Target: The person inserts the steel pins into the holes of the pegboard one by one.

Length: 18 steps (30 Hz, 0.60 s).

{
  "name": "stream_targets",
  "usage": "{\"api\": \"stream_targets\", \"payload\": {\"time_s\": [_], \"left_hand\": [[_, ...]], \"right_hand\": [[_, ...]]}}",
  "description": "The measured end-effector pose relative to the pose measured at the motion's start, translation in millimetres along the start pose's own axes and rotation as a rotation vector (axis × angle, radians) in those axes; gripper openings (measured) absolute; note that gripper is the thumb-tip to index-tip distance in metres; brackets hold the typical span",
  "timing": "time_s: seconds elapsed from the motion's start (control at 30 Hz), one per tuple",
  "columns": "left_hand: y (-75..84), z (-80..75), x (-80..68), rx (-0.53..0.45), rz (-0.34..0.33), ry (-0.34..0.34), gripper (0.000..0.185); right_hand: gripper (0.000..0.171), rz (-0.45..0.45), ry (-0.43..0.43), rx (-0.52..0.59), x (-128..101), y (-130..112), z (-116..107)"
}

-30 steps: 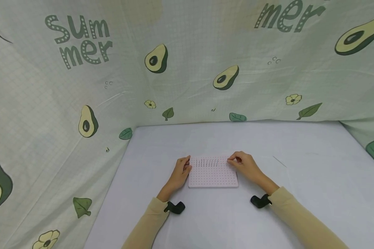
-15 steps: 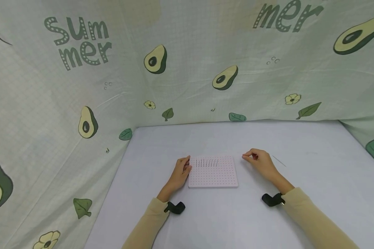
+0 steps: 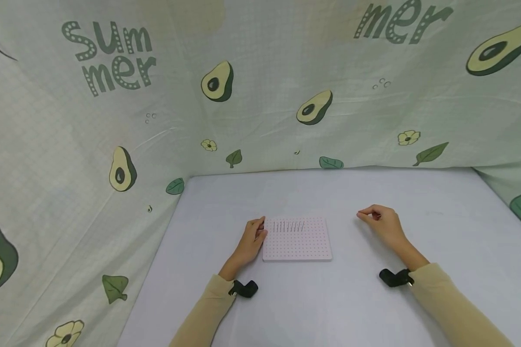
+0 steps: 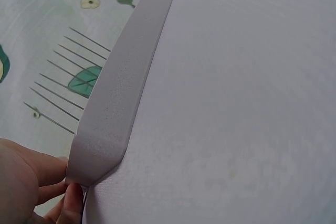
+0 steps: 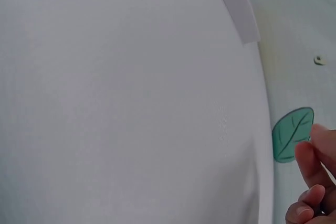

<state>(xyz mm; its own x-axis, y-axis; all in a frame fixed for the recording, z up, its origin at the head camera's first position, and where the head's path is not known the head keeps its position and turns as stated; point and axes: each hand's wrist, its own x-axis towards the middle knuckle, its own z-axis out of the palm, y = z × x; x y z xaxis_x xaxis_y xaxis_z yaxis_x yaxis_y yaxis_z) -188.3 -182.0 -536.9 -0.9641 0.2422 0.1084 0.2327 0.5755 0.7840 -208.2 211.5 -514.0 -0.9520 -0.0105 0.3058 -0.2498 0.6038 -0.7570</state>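
A white pegboard (image 3: 297, 243) lies flat on the pale table (image 3: 330, 193). Several thin needles (image 3: 288, 226) stand in a row near its far edge; in the left wrist view the needles (image 4: 63, 77) rise beside the pegboard's grey side (image 4: 121, 93). My left hand (image 3: 253, 237) holds the board's left edge, its fingers (image 4: 37, 182) curled at the near corner. My right hand (image 3: 379, 219) is over the table to the right of the board, apart from it. Its fingers (image 5: 310, 182) are curled with nothing visible between them.
A cloth printed with avocados and leaves (image 3: 260, 96) walls in the table at the back and on both sides. Black wrist straps (image 3: 243, 288) sit on both beige sleeves. In the right wrist view a corner of the pegboard (image 5: 236, 3) shows at the top.
My right hand has left the board's far right corner and moved right across the table, over the spot where a loose needle lay. The left hand and the board have stayed put.
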Motion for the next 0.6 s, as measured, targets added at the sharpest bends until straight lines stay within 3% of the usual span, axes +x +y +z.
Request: {"api": "stream_targets", "payload": {"time_s": [0.6], "left_hand": [[-0.1,0.8,1.1,0.005,-0.001,-0.003,0.049]], "right_hand": [[0.031,0.125,0.049,-0.054,-5,22,-31]]}}
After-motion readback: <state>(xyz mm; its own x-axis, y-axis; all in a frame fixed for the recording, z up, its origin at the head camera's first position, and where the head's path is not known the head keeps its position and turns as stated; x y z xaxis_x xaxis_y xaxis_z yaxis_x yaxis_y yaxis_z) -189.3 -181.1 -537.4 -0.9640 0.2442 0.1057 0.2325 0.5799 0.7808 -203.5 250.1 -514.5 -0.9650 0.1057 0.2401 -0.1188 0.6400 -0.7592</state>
